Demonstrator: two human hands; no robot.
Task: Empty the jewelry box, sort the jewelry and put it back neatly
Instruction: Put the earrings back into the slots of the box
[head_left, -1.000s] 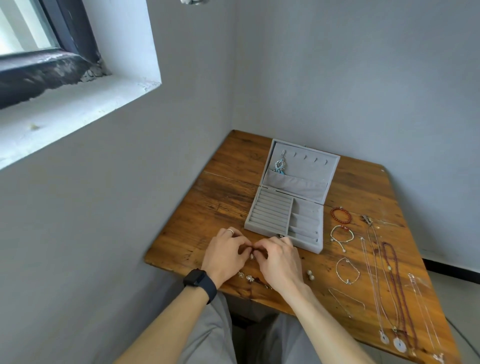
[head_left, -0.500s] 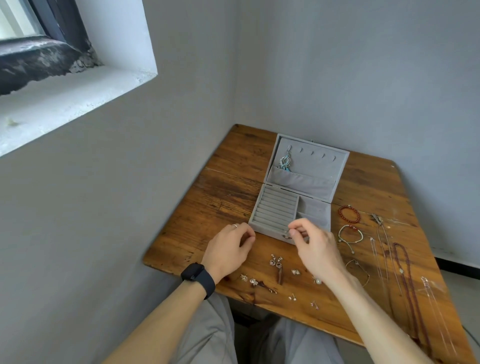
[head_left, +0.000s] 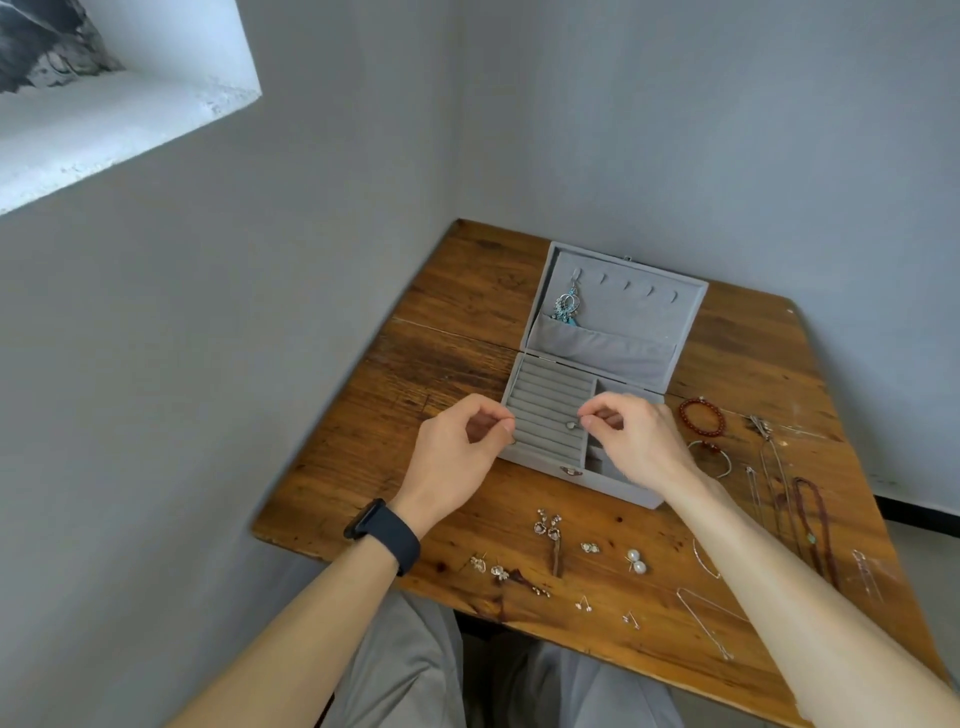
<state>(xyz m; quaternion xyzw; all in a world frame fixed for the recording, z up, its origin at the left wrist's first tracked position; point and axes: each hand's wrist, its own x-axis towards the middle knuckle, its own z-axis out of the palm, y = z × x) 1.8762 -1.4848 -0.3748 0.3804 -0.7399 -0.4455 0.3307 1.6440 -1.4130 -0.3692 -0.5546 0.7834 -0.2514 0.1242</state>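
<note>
Left hand (head_left: 462, 457) and right hand (head_left: 636, 441) pinch, contents untellable; stud earring (head_left: 570, 425) beside the right hand seems light, slippery; grasp its head.

1. Jewelry box (head_left: 639, 312): grey, lid open, centre of frame on table (head_left: 457, 322); blue-silver pendant (head_left: 566, 306) hangs inside the lid.
2. Left grip (head_left: 452, 462): at box's left edge, thumb and forefinger pinched.
3. Right grip (head_left: 644, 447): over box, fingertips pinched just beside small stud (head_left: 570, 425) in the ring rolls.
4. Pearl studs (head_left: 636, 561) lower centre; red bracelet (head_left: 683, 415) right of box.
</note>
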